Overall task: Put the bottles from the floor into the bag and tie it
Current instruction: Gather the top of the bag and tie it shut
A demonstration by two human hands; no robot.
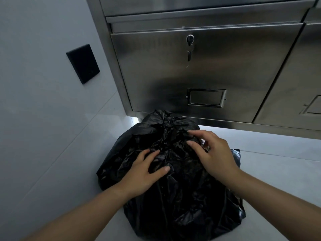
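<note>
A full black plastic bag point(182, 197) stands on the pale floor in front of me, its top crumpled and bunched together. My left hand point(144, 173) rests on the bag's upper left side with fingers spread over the plastic. On the upper right, my right hand point(212, 152) lies with its fingertips pressing into the gathered folds near the top. Neither hand clearly pinches the plastic. No bottles show; the bag hides whatever is inside it.
A stainless steel cabinet point(208, 70) stands right behind the bag, with a key point(189, 53) hanging from its lock and a label holder point(205, 97) below. A black wall plate point(83, 63) sits on the white wall at left. Pale floor tiles point(278, 157) stretch to the right.
</note>
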